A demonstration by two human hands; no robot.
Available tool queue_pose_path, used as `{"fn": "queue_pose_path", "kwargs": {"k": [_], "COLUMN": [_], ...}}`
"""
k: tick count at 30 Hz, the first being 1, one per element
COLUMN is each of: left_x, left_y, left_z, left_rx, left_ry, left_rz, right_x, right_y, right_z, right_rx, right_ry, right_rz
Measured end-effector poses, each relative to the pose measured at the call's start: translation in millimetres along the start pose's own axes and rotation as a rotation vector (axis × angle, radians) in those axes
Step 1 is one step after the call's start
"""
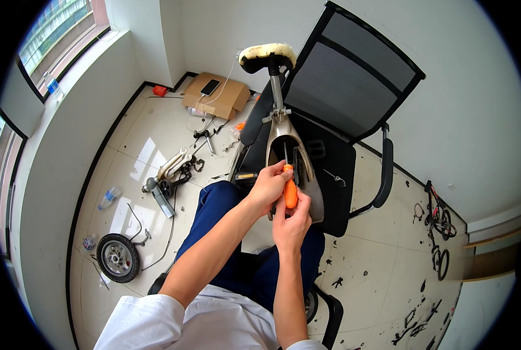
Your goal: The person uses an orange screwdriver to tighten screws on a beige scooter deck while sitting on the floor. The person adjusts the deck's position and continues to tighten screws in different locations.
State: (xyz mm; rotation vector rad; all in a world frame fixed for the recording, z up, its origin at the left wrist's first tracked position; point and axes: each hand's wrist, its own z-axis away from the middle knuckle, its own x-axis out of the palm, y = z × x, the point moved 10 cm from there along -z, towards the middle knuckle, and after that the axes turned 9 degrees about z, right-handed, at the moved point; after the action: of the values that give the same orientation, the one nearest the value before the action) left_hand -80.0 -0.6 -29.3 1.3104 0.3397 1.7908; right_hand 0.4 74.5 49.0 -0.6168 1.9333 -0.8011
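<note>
Both of my hands are on a screwdriver (290, 193) with an orange handle. Near the shaft end, the fingers of my left hand (269, 188) pinch it. My right hand (292, 221) grips the handle's lower end between thumb and fingers. The shaft points away from me into the open hollow of a grey-beige bike frame (279, 129), which leans on the seat of a black office chair (336, 169). From the frame's top rises a metal seat post with a worn cream saddle (267, 53). The screwdriver's tip inside the hollow is too small to make out.
On the floor to the left lie a small wheel (118, 258), a plastic bottle (109, 198) and loose bike parts (166, 181). A phone (210, 87) rests on a cardboard box (216, 102). A small bike (438, 221) and scattered black parts are at the right.
</note>
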Motion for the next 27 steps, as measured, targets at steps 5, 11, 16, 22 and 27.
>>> {"fn": "queue_pose_path", "kwargs": {"k": [5,11,16,22,27], "left_x": [8,17,7,2,4], "left_y": [-1,0,7,12,13], "left_z": [2,7,4,2,-1], "left_rx": [-0.069,-0.159,-0.078,-0.041,-0.020], "left_ry": [-0.035,-0.083,-0.022,0.049,0.050], "left_rz": [0.107,0.270,0.255,0.167,0.068], "right_x": [0,2,12,-17,-13], "right_y": [12,23,31,-33,-14], "right_z": [-6,-14,-12,-12,-14], "right_rx": [0.046,0.110,0.222,-0.051,-0.083], "right_ry": [0.026,-0.041,-0.197,-0.043,0.022], "right_rz": [-0.040,0.077,0.128,0.139,0.102]}}
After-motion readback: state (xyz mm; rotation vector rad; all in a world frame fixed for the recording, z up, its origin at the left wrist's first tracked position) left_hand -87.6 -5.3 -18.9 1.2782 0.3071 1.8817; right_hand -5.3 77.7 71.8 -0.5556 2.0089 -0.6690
